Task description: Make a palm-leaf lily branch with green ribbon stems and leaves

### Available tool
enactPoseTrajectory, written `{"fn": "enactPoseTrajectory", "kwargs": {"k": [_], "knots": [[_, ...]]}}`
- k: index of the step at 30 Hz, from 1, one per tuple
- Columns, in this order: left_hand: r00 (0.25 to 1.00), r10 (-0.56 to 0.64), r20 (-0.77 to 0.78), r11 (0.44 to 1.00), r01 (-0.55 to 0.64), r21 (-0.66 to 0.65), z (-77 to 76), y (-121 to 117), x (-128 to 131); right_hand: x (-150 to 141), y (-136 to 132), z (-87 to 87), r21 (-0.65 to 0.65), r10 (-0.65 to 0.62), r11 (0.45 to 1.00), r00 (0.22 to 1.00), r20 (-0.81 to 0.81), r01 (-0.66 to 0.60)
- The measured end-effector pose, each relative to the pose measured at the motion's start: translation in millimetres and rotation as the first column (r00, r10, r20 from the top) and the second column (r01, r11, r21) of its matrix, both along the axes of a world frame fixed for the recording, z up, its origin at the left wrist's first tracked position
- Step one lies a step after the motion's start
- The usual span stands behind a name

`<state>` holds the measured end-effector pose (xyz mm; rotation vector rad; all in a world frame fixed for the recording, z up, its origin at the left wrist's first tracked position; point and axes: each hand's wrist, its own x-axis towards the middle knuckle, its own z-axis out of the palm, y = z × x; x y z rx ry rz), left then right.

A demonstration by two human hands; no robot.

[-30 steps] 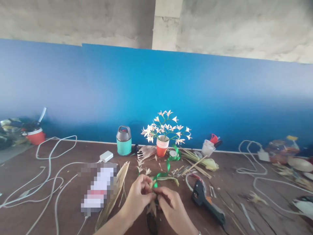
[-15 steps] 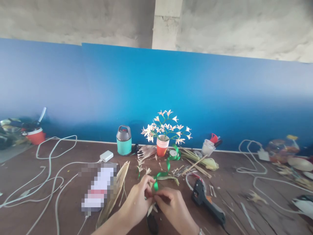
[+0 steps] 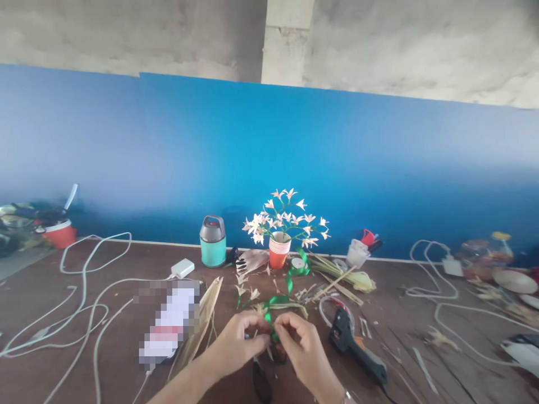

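Low in the middle, my left hand (image 3: 242, 343) is closed in a pinch, with a small pale bit showing at its fingertips; what it holds is mostly hidden. Close beside it, my right hand (image 3: 302, 349) pinches a shiny green ribbon (image 3: 270, 307) between thumb and fingers. That ribbon curls back across the table to a white spool (image 3: 298, 263). Beneath the hands lie black-handled scissors (image 3: 261, 382), partly covered. Small pale flowers (image 3: 254, 294) on green stems rest just beyond my left hand.
Behind stand an orange paper cup (image 3: 278, 255) of pale flowers and a teal container (image 3: 213, 242). At right are a black glue gun (image 3: 357, 350), dry husks (image 3: 357, 279) and a white cup of pens (image 3: 357, 253). White cables (image 3: 86, 280) and a blurred-out flat object (image 3: 170, 322) lie left.
My hands have moved slightly apart, from touching to a small gap. The ribbon now runs down between them to my right fingertips, and more of the scissors shows.
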<state>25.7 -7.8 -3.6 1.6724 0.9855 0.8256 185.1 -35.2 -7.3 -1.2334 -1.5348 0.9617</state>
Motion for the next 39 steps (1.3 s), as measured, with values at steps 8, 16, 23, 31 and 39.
{"fn": "enactPoseTrajectory", "kwargs": {"k": [8,16,23,31,39], "knots": [[0.994,0.106,0.007,0.982,-0.106,0.157,3.3,-3.6,3.5,0.9,1.8,-6.3,-0.023,-0.031,0.999,0.995,-0.095,0.029],[0.979,0.202,0.007,0.959,-0.199,0.202,3.3,-5.7,4.3,4.0,6.9,-7.9,0.045,-0.069,0.997,0.998,-0.002,0.07],[0.959,0.28,-0.036,0.904,-0.251,0.346,0.3,-8.5,7.0,1.2,8.3,-11.2,-0.066,-0.096,0.994,0.992,-0.085,0.091],[0.94,0.328,-0.096,0.816,-0.231,0.53,-4.2,-10.9,7.0,-4.9,7.1,-8.6,-0.126,-0.126,0.986,0.985,-0.119,0.111],[0.898,0.368,-0.24,0.769,-0.149,0.621,-5.7,-12.4,6.6,-5.8,7.2,-14.5,-0.108,-0.097,0.991,0.986,-0.138,0.082]]}}
